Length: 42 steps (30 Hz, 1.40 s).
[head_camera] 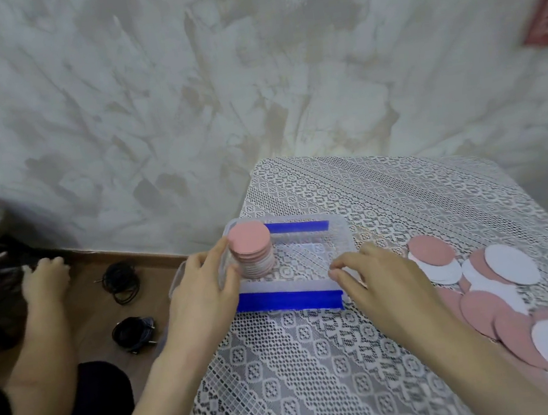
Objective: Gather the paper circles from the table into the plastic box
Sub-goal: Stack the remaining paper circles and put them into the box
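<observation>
Left fingers: loosely bent, the forefinger and thumb resting against the left side of the stack, not wrapped round it.
Left hand: at the left end of the box, reaching over the table's left edge.
Right fingers: curled, with the tips together at the box's near right corner; I cannot tell if they pinch anything.
Right hand: over the table, between the box and the loose circles.
Stack: pink and white circles piled upright inside the box's left end.
Box: clear plastic with blue strips, at the table's left edge.
Loose circles: overlapping, spread along the table's right edge.
Floor: black cables and another person's hand.
</observation>
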Each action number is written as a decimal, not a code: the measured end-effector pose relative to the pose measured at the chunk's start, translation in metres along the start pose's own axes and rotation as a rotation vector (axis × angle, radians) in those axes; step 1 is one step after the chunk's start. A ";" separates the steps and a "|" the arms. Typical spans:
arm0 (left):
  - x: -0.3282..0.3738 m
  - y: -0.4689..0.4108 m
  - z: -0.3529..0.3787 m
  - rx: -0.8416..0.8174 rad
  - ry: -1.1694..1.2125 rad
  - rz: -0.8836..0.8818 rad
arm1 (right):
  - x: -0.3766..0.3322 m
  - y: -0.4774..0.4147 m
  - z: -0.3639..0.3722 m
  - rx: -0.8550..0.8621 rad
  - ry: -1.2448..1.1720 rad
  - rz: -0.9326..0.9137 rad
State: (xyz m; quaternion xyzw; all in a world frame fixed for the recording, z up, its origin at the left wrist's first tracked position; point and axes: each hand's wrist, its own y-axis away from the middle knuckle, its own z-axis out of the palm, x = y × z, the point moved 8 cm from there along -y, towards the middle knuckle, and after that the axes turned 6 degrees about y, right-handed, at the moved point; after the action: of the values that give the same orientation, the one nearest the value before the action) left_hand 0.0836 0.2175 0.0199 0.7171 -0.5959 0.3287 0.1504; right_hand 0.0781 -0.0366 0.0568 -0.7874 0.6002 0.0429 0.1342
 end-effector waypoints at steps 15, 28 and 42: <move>0.026 -0.027 -0.003 -0.011 -0.167 0.055 | -0.021 0.014 0.023 0.025 -0.304 -0.038; 0.021 0.001 -0.003 0.059 -0.219 0.001 | 0.003 0.006 0.022 -0.023 -0.300 0.128; 0.016 0.004 -0.008 0.049 -0.115 -0.027 | 0.023 -0.018 0.017 -0.195 -0.418 0.114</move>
State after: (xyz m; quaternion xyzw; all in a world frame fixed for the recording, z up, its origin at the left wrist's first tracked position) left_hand 0.0791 0.2092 0.0352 0.7463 -0.5857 0.2993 0.1024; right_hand 0.1036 -0.0491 0.0377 -0.7353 0.5959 0.2703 0.1763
